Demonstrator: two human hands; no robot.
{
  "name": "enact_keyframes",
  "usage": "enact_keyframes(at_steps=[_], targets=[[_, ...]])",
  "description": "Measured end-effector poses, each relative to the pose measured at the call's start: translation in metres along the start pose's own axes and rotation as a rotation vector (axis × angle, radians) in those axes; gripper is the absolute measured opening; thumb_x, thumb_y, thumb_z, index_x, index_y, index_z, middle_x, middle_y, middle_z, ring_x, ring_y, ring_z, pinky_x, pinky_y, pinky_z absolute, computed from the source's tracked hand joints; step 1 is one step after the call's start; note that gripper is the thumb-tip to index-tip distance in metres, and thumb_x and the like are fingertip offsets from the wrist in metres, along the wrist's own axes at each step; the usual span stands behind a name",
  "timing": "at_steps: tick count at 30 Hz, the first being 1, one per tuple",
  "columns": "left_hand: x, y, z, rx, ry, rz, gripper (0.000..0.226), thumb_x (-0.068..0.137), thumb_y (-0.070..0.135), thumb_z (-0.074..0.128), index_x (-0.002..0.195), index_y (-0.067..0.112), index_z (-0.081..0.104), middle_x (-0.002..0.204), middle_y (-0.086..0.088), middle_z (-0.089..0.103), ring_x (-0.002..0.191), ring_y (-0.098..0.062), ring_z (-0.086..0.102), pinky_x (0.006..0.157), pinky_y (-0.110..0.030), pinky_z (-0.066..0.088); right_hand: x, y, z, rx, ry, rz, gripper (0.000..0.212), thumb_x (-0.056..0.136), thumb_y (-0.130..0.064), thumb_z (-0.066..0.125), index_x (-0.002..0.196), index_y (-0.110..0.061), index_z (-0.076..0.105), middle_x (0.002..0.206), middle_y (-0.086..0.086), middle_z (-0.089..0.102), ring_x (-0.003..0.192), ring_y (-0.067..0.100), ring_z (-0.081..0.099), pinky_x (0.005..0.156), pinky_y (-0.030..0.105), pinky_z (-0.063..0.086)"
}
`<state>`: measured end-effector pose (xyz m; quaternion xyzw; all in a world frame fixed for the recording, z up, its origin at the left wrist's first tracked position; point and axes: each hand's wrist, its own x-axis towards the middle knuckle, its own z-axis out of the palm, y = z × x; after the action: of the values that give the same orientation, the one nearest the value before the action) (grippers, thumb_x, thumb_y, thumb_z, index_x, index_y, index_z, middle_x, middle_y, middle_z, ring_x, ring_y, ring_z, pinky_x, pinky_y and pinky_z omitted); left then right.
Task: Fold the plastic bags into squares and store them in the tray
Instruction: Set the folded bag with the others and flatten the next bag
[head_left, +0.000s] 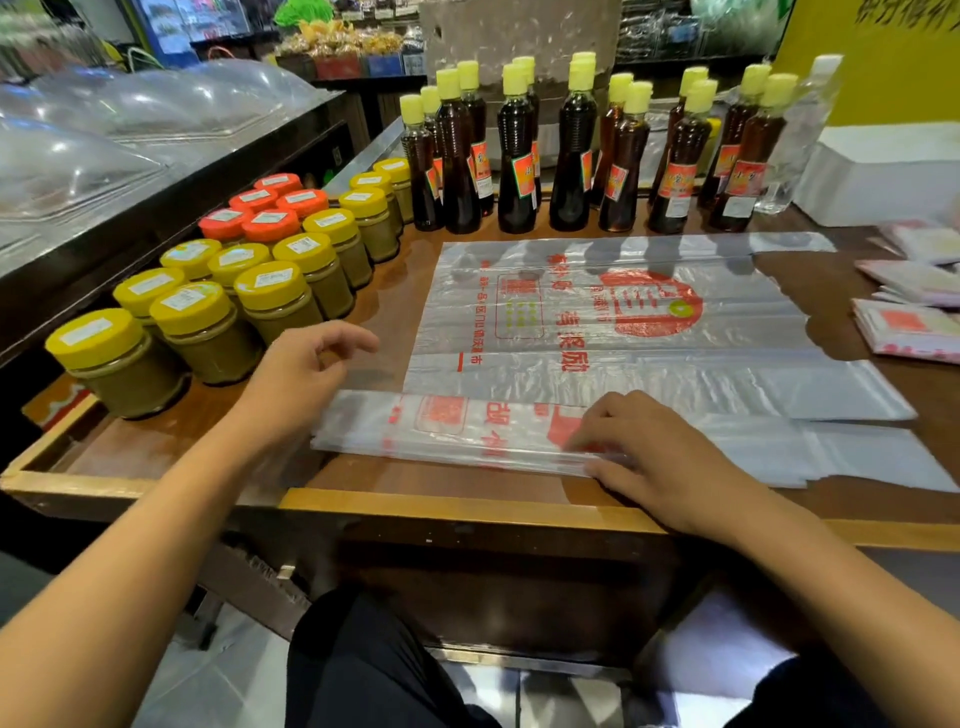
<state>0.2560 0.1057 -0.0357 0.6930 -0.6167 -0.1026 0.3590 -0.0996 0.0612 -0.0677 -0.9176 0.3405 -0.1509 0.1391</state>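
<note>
A clear plastic bag with red print, folded lengthwise into a long strip (447, 431), lies along the near edge of the wooden table (457, 506). My right hand (654, 457) rests on the strip's middle with its fingers pressing the near fold. My left hand (306, 369) hovers just above the strip's left end, fingers loosely curled, holding nothing. A second bag of the same kind (613, 322) lies flat and unfolded behind the strip. Folded bag squares (909, 327) are stacked at the right edge.
Yellow-lidded jars (270, 296) and orange-lidded jars (265, 208) fill the table's left side. A row of dark sauce bottles (571, 150) stands along the back. A white box (883, 171) sits at the far right. Clear dome covers (104, 124) lie to the left.
</note>
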Motion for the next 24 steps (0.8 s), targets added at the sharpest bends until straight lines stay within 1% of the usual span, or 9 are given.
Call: enact_keyframes(at_steps=[4,7,9,11,15,17,19,21,24], targets=[[-0.006,0.066,0.049,0.012,-0.161,0.193,0.023,0.093,0.012,0.067,0.109,0.029,0.068,0.099,0.017,0.067,0.086,0.001,0.057,0.072,-0.020,0.043,-0.003,-0.003,0.002,0.010,0.021,0.045,0.016,0.091,-0.021,0.070,0.104,-0.030,0.069,0.096,-0.014,0.057,0.089,0.007,0.048,0.083,0.036,0.045],[-0.014,0.086,0.094,0.076,-0.341,0.259,0.027,0.097,0.030,0.064,0.125,0.028,0.063,0.125,0.011,0.063,0.114,-0.008,0.053,0.095,-0.028,0.044,-0.006,-0.004,0.000,0.014,0.026,0.049,0.007,0.090,-0.033,0.066,0.096,-0.034,0.068,0.092,-0.013,0.059,0.088,0.010,0.054,0.083,0.042,0.046],[-0.020,0.090,0.115,0.175,-0.350,0.283,0.035,0.102,0.038,0.052,0.135,0.027,0.056,0.139,0.006,0.056,0.128,-0.017,0.046,0.107,-0.042,0.038,-0.007,-0.009,-0.001,0.012,0.012,0.076,0.026,0.085,-0.053,0.051,0.091,-0.034,0.069,0.088,-0.013,0.062,0.085,0.010,0.055,0.080,0.040,0.046],[-0.025,0.091,0.123,0.290,-0.375,0.298,0.044,0.105,0.042,0.040,0.147,0.028,0.045,0.154,0.008,0.042,0.141,-0.017,0.034,0.115,-0.041,0.028,-0.009,-0.013,-0.002,0.006,0.018,0.105,0.047,0.082,-0.064,0.038,0.081,-0.030,0.070,0.080,-0.010,0.064,0.076,0.008,0.057,0.073,0.037,0.045],[-0.025,0.088,0.126,0.440,-0.505,0.240,0.059,0.106,0.052,0.026,0.160,0.030,0.017,0.169,0.010,0.007,0.155,-0.015,0.002,0.123,-0.039,0.006,-0.007,-0.004,-0.002,0.079,0.087,0.208,0.046,0.092,-0.059,0.048,0.063,-0.025,0.060,0.060,-0.006,0.059,0.061,0.009,0.055,0.061,0.038,0.041],[-0.024,0.090,0.128,0.497,-0.534,0.225,0.061,0.105,0.054,0.024,0.161,0.031,0.011,0.169,0.008,-0.001,0.156,-0.019,-0.008,0.125,-0.043,-0.001,-0.004,-0.003,-0.002,0.011,0.045,0.218,0.028,0.095,-0.049,0.059,0.073,-0.031,0.057,0.070,-0.013,0.056,0.070,0.006,0.050,0.066,0.032,0.036],[-0.023,0.090,0.129,0.529,-0.531,0.210,0.060,0.105,0.055,0.023,0.160,0.033,0.010,0.169,0.007,-0.008,0.155,-0.022,-0.015,0.124,-0.049,-0.007,-0.003,-0.004,0.000,-0.085,0.002,0.221,0.015,0.092,-0.049,0.062,0.100,-0.036,0.058,0.094,-0.017,0.051,0.091,0.008,0.044,0.081,0.033,0.034],[-0.022,0.088,0.130,0.561,-0.519,0.216,0.059,0.105,0.056,0.021,0.159,0.036,0.010,0.169,0.007,-0.013,0.154,-0.023,-0.018,0.123,-0.051,-0.009,-0.003,-0.004,0.002,-0.115,-0.040,0.239,0.038,0.092,-0.052,0.059,0.126,-0.036,0.053,0.118,-0.011,0.046,0.113,0.014,0.039,0.095,0.036,0.030],[-0.013,0.086,0.133,0.603,-0.487,0.214,0.060,0.105,0.056,0.019,0.160,0.036,0.007,0.169,0.005,-0.014,0.154,-0.024,-0.019,0.123,-0.053,-0.009,0.005,0.000,-0.002,-0.179,-0.044,0.219,0.052,0.094,-0.051,0.056,0.143,-0.037,0.043,0.144,-0.006,0.036,0.136,0.018,0.027,0.112,0.041,0.017]])
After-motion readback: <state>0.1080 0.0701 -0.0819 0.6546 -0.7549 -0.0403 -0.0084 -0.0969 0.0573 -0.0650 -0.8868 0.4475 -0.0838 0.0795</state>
